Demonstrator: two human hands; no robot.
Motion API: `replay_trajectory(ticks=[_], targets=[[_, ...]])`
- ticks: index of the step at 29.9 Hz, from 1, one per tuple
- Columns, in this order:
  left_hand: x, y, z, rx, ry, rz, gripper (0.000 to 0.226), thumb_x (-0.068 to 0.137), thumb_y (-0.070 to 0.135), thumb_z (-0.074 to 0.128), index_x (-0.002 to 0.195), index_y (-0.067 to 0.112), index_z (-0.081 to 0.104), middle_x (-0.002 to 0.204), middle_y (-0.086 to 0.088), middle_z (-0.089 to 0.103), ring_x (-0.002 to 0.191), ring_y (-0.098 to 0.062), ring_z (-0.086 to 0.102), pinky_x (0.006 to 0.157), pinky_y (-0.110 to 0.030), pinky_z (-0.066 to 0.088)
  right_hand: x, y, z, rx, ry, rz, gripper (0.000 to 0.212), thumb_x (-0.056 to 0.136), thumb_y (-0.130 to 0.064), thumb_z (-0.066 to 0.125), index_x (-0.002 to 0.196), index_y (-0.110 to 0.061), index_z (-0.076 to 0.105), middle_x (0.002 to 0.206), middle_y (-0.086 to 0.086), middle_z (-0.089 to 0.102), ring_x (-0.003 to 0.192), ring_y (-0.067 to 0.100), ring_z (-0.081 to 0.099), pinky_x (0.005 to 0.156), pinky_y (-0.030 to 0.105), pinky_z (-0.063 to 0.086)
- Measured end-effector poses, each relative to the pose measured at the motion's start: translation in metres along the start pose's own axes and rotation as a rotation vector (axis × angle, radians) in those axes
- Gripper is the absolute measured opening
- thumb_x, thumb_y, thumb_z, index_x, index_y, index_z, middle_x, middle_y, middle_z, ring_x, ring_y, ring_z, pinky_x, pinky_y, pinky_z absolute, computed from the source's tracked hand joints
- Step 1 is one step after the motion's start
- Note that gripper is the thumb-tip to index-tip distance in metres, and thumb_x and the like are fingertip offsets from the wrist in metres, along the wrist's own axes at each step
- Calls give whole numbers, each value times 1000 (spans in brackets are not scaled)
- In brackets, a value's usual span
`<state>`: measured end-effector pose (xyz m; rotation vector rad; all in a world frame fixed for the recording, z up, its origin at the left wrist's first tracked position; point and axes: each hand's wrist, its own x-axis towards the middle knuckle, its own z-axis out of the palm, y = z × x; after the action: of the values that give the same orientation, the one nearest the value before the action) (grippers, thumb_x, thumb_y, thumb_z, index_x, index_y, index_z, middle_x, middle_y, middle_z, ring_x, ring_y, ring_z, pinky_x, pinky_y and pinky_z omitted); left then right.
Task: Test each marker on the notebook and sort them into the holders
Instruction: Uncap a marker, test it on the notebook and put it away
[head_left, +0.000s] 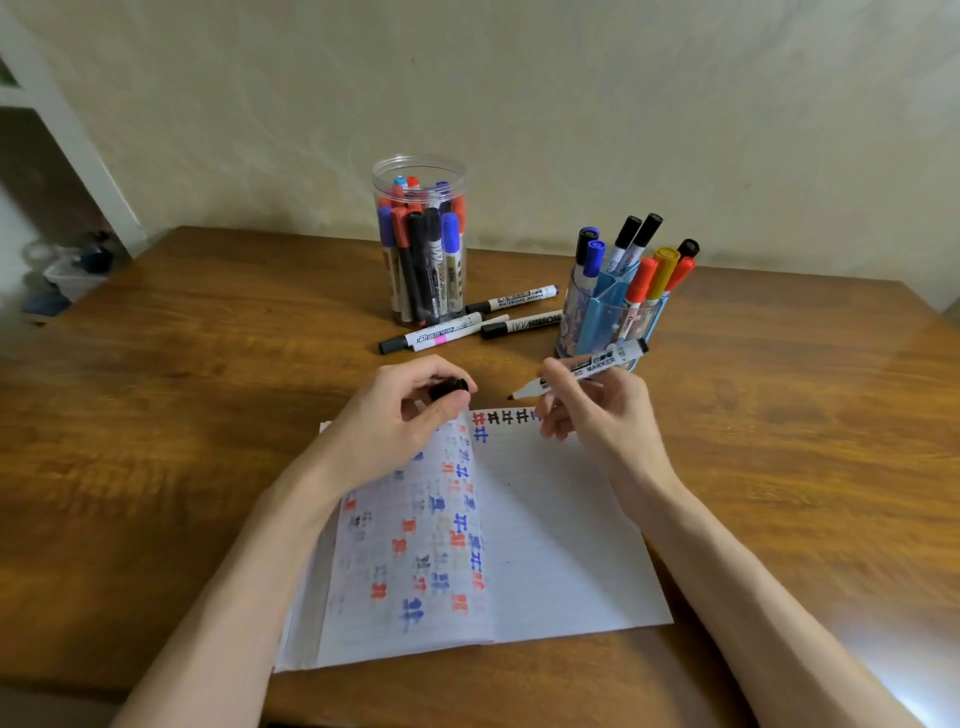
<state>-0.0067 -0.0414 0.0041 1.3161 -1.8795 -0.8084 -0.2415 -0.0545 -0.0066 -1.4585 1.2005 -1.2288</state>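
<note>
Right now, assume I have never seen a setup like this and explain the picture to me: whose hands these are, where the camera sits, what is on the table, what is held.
There is no machine here. These are one person's two bare hands, filmed by a single camera worn on the head, looking forward and down. On the wooden table lies an open notebook with coloured test marks. Behind it stand a clear jar and a blue holder, both holding markers, with three capped markers lying loose between them. The left hand holds a black cap. The right hand holds the uncapped marker, its tip pointing left.
</note>
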Motion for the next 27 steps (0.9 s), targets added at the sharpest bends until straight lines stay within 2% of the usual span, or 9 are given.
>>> replay_trajectory(ticks=[4,9,14,17,21,24,27], targets=[[-2,-3,0,97,-10,-1,13,98,35,67,111,38,68,106,25,68,107,9,60,82,-11,53,1,4,9,-101,-34,-16,13,98,-21,74,95,-9,75,74,3,75,63,12,68,61,23,55],[-2,-9,2,220,-60,-64,15,97,38,66,111,42,66,107,27,65,102,10,60,76,-12,49,3,16,16,-244,11,-15,10,95,-27,75,91,-19,76,81,-7,77,76,6,72,69,25,57],[-2,-10,3,239,-60,-69,15,97,38,66,112,41,66,107,27,64,100,12,58,74,-11,47,0,17,19,-307,-12,-60,8,95,-25,75,88,-25,72,77,-12,73,72,4,70,65,19,54],[-2,-11,3,233,-49,-51,14,97,39,66,111,41,67,107,26,67,101,8,60,79,-16,53,0,16,20,-324,-2,-72,8,95,-25,76,88,-25,72,77,-12,72,70,4,69,65,17,53],[-2,-13,3,231,-40,-45,14,97,41,66,110,43,66,107,26,66,103,10,59,80,-16,52,-2,14,20,-335,-8,-88,8,95,-25,76,88,-25,72,77,-13,72,71,4,70,66,18,54],[-3,-14,3,233,-35,-39,14,97,40,66,110,42,66,107,25,67,103,9,60,80,-18,53,-4,12,21,-365,-19,-111,9,94,-23,75,87,-23,70,72,-14,68,64,1,64,60,14,48],[-3,-13,4,233,-32,-37,14,97,40,66,111,42,66,108,24,66,104,8,59,80,-16,51,-5,11,21,-373,7,-136,9,94,-19,75,87,-18,70,72,-12,67,64,1,62,58,12,45]])
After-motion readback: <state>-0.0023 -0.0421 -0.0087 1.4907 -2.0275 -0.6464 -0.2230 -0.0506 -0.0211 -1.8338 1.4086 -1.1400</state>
